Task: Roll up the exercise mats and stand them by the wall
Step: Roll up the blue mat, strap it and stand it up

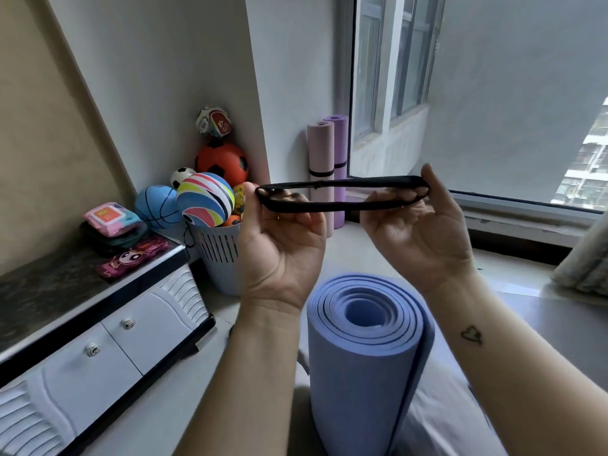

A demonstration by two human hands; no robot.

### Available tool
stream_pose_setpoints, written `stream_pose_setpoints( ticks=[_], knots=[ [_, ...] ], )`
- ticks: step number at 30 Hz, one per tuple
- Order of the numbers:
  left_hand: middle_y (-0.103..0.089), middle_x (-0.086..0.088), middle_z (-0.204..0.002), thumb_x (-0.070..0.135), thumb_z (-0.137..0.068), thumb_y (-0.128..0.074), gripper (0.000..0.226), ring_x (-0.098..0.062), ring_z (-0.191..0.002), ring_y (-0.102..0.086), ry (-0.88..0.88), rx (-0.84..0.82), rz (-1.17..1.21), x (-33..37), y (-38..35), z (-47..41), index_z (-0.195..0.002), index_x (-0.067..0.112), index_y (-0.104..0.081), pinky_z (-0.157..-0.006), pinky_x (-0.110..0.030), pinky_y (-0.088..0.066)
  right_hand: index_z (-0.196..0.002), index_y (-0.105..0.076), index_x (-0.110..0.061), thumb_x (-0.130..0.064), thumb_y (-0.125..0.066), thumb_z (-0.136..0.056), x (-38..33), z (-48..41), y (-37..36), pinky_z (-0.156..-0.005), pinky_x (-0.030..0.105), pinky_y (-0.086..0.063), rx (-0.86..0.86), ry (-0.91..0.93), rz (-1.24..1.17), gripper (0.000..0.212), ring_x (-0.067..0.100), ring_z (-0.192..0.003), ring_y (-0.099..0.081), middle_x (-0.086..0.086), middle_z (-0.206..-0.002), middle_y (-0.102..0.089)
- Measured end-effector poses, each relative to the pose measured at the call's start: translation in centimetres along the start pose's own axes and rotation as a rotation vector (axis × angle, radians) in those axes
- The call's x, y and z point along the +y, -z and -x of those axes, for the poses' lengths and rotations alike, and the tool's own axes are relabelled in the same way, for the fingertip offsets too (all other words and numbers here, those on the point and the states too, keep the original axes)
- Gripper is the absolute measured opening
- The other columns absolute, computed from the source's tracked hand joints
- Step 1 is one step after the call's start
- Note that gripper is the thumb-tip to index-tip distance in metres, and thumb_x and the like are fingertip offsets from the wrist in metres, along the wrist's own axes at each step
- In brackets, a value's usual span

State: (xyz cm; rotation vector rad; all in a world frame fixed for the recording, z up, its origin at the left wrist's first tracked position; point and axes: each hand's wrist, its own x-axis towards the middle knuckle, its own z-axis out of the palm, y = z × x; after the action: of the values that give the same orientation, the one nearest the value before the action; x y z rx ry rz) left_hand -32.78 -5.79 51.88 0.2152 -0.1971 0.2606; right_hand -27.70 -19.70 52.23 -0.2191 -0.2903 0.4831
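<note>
A blue exercise mat (365,366) stands rolled up on end right in front of me, its spiral end facing up. Above it, my left hand (283,248) and my right hand (418,232) stretch a black elastic strap (342,194) into a long flat loop, fingers hooked inside each end. Two other rolled mats, a pink one (320,153) and a purple one (339,143), stand upright against the wall by the window, each bound with a black band.
A low white cabinet (98,343) with drawers runs along the left, with pouches on its dark top. A slatted basket (220,251) full of balls sits in the corner. A large window (477,93) fills the right; a curtain edge (585,264) hangs at far right.
</note>
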Motion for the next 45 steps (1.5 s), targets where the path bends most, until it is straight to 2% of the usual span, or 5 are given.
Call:
stream_pose_setpoints(
  ticks=[8, 16, 21, 33, 45],
  knots=[
    [-0.049, 0.005, -0.056, 0.033, -0.072, -0.077, 0.023, -0.007, -0.051, -0.048, 0.146, -0.304, -0.429, 1.0, 1.0, 0.2, -0.062, 0.017, -0.063, -0.061, -0.019, -0.047, -0.050, -0.049, -0.017, -0.028, -0.060, -0.081, -1.5, -0.6, 1.0, -0.051, 0.015, -0.033, -0.059, 0.033, 0.132, 0.034, 0.007, -0.049, -0.030, -0.006, -0.051, -0.033],
    [-0.055, 0.011, -0.072, 0.044, -0.091, -0.053, 0.022, -0.009, -0.067, -0.052, -0.018, -1.359, -2.339, 6.6, -0.4, 0.5, -0.080, 0.026, -0.054, -0.069, -0.015, -0.038, -0.051, -0.048, -0.019, -0.046, -0.068, -0.083, -4.0, 0.8, -2.9, -0.049, 0.019, -0.032, -0.698, -0.322, 2.183, 0.046, 0.007, -0.047, -0.036, -0.006, -0.049, -0.041],
    [-0.058, 0.004, -0.077, 0.038, -0.093, -0.041, 0.029, -0.024, -0.065, -0.057, -0.400, -1.737, -2.521, 7.2, 0.3, -1.0, -0.083, 0.020, -0.061, -0.076, -0.030, -0.049, -0.071, -0.047, -0.030, -0.076, -0.038, -0.082, -2.8, 0.8, -1.3, -0.108, 0.035, -0.030, -1.207, -0.192, 2.963, 0.048, 0.003, -0.074, -0.049, -0.010, -0.070, -0.060],
    [-0.052, -0.002, -0.070, 0.015, -0.086, -0.059, 0.017, -0.021, -0.064, -0.046, -0.578, -2.209, -2.096, 3.3, -0.8, 3.7, -0.069, 0.014, -0.058, -0.074, -0.033, -0.044, -0.092, -0.069, -0.030, -0.048, -0.044, -0.091, -4.5, -2.2, -0.7, -0.100, 0.028, -0.032, -1.433, 0.213, 2.712, 0.031, 0.004, -0.081, -0.063, -0.015, -0.090, -0.063],
    [-0.052, 0.008, -0.064, 0.039, -0.094, -0.039, 0.032, -0.018, -0.053, -0.058, -0.372, -1.938, -2.870, 8.7, -1.5, -1.3, -0.074, 0.023, -0.059, -0.108, -0.051, -0.038, -0.059, -0.056, -0.011, -0.001, -0.060, -0.078, -0.3, 5.0, -3.1, -0.109, 0.048, -0.031, -1.978, 0.515, 2.179, 0.022, 0.023, -0.080, -0.048, 0.006, -0.068, -0.050]
  ],
)
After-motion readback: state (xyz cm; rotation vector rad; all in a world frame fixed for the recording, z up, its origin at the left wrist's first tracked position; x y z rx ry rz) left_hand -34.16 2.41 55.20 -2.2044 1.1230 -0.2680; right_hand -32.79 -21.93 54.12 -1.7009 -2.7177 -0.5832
